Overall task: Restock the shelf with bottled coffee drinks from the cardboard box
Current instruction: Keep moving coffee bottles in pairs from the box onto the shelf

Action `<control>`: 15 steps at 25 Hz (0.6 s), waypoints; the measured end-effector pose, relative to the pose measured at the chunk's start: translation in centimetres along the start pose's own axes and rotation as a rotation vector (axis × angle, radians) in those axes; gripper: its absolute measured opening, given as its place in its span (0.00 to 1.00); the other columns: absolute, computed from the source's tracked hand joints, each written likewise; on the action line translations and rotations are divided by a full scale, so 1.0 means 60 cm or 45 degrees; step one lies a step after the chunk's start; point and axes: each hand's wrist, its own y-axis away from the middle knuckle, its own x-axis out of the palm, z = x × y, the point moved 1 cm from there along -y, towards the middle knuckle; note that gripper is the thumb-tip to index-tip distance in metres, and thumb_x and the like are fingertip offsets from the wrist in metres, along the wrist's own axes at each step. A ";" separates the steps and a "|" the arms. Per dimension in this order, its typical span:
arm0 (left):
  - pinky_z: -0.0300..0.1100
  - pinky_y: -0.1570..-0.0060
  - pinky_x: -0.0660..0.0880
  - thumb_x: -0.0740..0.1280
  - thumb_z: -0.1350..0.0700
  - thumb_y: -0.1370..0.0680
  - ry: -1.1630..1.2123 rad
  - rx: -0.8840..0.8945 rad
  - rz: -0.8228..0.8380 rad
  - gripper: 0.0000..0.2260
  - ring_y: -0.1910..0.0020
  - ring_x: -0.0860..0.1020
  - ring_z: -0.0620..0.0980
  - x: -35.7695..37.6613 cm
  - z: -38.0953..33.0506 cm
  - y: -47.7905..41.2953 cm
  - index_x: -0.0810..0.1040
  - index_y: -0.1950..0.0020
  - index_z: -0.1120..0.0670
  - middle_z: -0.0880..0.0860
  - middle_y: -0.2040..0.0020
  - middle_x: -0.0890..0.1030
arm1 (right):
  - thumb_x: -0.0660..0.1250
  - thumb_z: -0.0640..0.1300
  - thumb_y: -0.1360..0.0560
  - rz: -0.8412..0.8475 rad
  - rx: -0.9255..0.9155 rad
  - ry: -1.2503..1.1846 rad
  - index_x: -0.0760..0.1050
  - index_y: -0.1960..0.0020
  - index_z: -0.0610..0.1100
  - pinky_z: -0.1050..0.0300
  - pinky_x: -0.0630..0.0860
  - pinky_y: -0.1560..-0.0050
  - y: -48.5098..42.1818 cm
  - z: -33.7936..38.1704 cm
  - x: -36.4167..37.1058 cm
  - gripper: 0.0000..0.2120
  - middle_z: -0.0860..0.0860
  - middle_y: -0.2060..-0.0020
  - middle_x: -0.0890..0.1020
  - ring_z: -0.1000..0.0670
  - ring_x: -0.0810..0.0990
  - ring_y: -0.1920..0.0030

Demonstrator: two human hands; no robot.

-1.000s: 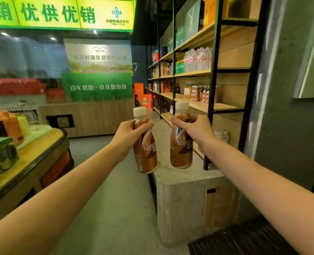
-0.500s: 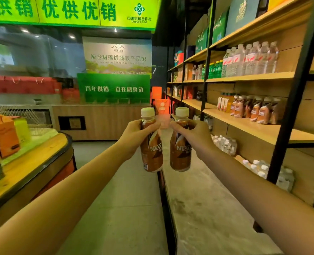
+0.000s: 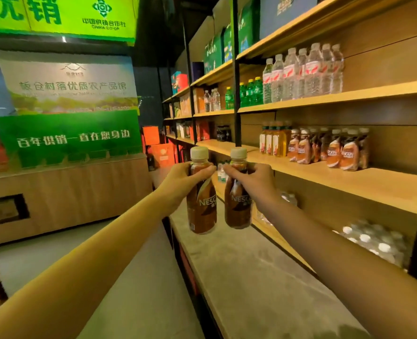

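Note:
My left hand (image 3: 181, 181) grips the neck of a brown coffee bottle (image 3: 201, 206) with a cream cap, held upright in mid-air. Beside it, my right hand (image 3: 254, 179) holds a second brown coffee bottle (image 3: 236, 206) the same way; the two bottles hang almost side by side. Both are out in front of the wooden shelf (image 3: 349, 182), to the left of a group of several matching coffee bottles (image 3: 329, 149) standing on it. The cardboard box is out of view.
Yellow drink bottles (image 3: 273, 140) stand left of the coffee group. Water bottles (image 3: 302, 72) and green bottles (image 3: 250, 91) fill the shelf above. Packed water bottles (image 3: 376, 241) lie on the lowest shelf. A grey stone ledge (image 3: 263, 277) runs below. Black uprights (image 3: 236, 94) divide the bays.
The view has moved forward and swung right along the shelving, so the coffee bottles on the shelf are nearer. Both hands still hold their bottles, side by side.

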 end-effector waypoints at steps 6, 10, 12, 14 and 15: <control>0.52 0.39 0.73 0.67 0.50 0.25 0.066 0.003 0.262 0.18 0.43 0.79 0.52 0.065 0.134 -0.265 0.76 0.38 0.56 0.54 0.44 0.81 | 0.74 0.49 0.31 -0.248 0.032 0.057 0.81 0.52 0.41 0.57 0.75 0.56 -0.204 -0.096 -0.016 0.13 0.47 0.58 0.83 0.49 0.81 0.56; 0.39 0.52 0.74 0.67 0.50 0.24 0.121 0.095 0.440 0.10 0.50 0.80 0.44 0.145 0.179 -0.439 0.77 0.45 0.51 0.49 0.49 0.82 | 0.75 0.51 0.33 -0.448 0.001 0.151 0.80 0.57 0.45 0.50 0.78 0.50 -0.361 -0.164 -0.069 0.11 0.48 0.59 0.84 0.47 0.83 0.54; 0.38 0.54 0.74 0.67 0.49 0.25 0.169 0.103 0.524 0.08 0.50 0.79 0.43 0.181 0.195 -0.513 0.76 0.47 0.47 0.49 0.49 0.81 | 0.76 0.52 0.34 -0.565 0.018 0.220 0.79 0.61 0.47 0.45 0.79 0.48 -0.429 -0.191 -0.100 0.10 0.48 0.60 0.84 0.45 0.83 0.55; 0.41 0.50 0.75 0.68 0.49 0.25 0.209 0.097 0.603 0.12 0.46 0.78 0.47 0.219 0.207 -0.579 0.76 0.43 0.49 0.51 0.45 0.80 | 0.76 0.54 0.35 -0.655 0.044 0.283 0.79 0.62 0.47 0.43 0.79 0.48 -0.476 -0.210 -0.133 0.11 0.48 0.60 0.84 0.46 0.82 0.56; 0.42 0.49 0.75 0.68 0.50 0.26 0.247 0.086 0.632 0.15 0.45 0.78 0.48 0.241 0.214 -0.611 0.76 0.41 0.51 0.52 0.44 0.80 | 0.75 0.54 0.35 -0.698 0.056 0.298 0.79 0.62 0.48 0.44 0.79 0.48 -0.495 -0.218 -0.152 0.11 0.48 0.61 0.84 0.46 0.82 0.56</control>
